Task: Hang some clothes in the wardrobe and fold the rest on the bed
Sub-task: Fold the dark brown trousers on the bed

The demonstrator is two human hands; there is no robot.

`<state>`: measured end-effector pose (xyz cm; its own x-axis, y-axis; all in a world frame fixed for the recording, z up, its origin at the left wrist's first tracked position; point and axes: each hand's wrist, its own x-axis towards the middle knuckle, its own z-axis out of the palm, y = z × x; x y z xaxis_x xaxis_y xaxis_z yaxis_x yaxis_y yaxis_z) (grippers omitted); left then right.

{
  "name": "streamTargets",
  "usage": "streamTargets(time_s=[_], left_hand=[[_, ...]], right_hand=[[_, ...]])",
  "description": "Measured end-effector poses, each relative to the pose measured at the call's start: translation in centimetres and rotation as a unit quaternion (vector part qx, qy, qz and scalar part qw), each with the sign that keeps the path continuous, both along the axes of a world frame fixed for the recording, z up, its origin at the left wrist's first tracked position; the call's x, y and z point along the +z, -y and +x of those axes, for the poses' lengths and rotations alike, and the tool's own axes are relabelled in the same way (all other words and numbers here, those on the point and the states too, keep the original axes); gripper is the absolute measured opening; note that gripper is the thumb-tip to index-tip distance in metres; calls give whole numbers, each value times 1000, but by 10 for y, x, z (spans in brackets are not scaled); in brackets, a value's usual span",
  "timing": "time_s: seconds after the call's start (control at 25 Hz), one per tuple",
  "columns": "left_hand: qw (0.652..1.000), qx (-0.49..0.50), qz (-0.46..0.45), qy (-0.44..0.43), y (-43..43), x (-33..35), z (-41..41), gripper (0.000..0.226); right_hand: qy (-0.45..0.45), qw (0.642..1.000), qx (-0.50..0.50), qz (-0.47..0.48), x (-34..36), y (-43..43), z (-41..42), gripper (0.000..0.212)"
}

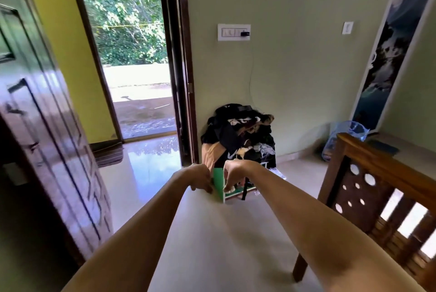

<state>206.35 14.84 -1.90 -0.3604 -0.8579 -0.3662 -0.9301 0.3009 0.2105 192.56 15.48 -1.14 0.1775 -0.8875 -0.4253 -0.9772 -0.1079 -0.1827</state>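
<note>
A heap of mostly dark clothes (240, 136), with some tan and white pieces, lies piled on a small green stand (219, 185) against the far wall. Both my arms stretch forward toward it. My left hand (200, 178) and my right hand (233, 173) hang in front of the stand's lower part, fingers curled loosely downward, and I see nothing held in either. The wooden bed frame (377, 173) stands at the right. A tall panel with a mountain print (389, 43), perhaps the wardrobe door, is at the far right.
A dark wooden door (47, 126) stands open at my left. An open doorway (134, 67) leads outside, with a striped mat (108, 157) on the glossy floor. A blue mesh basket (346, 136) sits in the right corner behind the bed frame.
</note>
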Motion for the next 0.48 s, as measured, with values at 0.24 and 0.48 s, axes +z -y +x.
streamTargets(time_s=[0.24,0.48], left_hand=[[998,-61,-1,11,143,-22,-61,47],[989,-146,-8,22,327,-13,-147,49]], right_hand=[[12,997,-74,0,-22,131,-62,36],[7,985,-175,8,-10,287,-143,56]])
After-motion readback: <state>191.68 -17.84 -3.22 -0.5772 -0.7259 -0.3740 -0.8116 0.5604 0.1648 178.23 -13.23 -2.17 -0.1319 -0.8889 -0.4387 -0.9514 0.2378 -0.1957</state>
